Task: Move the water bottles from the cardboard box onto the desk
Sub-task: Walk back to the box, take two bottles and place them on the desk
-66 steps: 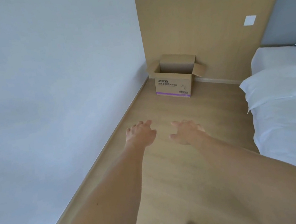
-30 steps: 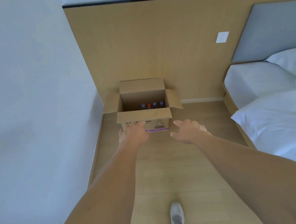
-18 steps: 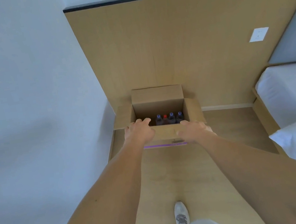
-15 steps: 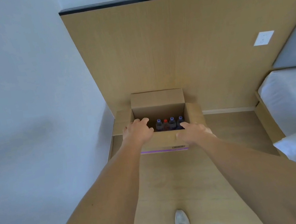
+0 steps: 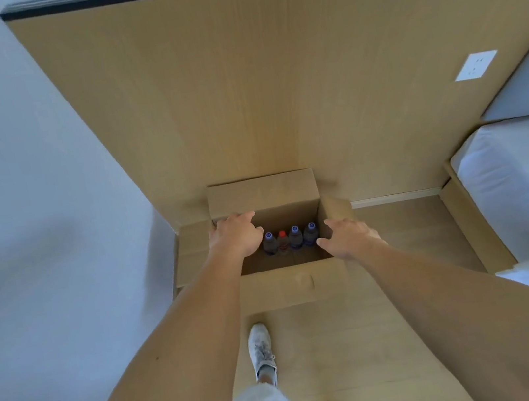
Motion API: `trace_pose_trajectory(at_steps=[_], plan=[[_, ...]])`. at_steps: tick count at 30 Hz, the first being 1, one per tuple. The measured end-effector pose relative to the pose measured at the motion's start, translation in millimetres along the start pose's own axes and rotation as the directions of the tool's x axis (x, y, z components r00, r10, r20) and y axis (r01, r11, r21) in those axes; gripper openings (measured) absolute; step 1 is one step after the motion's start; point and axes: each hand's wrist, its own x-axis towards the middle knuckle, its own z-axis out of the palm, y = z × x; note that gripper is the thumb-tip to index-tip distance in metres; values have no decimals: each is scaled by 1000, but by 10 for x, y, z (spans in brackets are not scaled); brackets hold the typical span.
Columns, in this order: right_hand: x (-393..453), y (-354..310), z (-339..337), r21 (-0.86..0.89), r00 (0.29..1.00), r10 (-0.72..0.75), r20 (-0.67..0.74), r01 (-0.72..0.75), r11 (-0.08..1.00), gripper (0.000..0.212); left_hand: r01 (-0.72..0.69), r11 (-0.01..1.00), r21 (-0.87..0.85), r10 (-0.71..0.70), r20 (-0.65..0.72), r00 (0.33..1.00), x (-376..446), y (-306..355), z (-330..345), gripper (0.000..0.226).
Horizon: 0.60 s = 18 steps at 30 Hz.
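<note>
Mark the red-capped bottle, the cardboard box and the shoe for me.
red-capped bottle (image 5: 282,235): head view, on its red cap.
cardboard box (image 5: 262,192): head view, on the far flap, standing upright.
shoe (image 5: 260,347): head view, on the white upper, near the laces.

White bed (image 5: 523,183) right; wall socket (image 5: 476,65); wooden floor (image 5: 348,343)

Both bare arms stretch straight forward toward twelve o'clock, roughly parallel and a little apart. The left hand (image 5: 236,237) lies palm down, its fingers loosely extended toward one o'clock and holding nothing. The right hand (image 5: 348,237) is also palm down, at three o'clock from the left, with relaxed fingers spread toward eleven o'clock and nothing between them.
</note>
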Motion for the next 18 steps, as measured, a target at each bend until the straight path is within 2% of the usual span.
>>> trace_pose_trajectory(at_steps=[12, 18], plan=[[1262, -560, -114, 114, 989, 123, 82, -132, 985, 61, -124, 991, 48, 112, 198, 974, 1626, -162, -72, 55], [1847, -592, 78, 131, 982, 102, 161, -123, 984, 67, -94, 995, 33, 81, 280, 956, 2117, -252, 251, 53]])
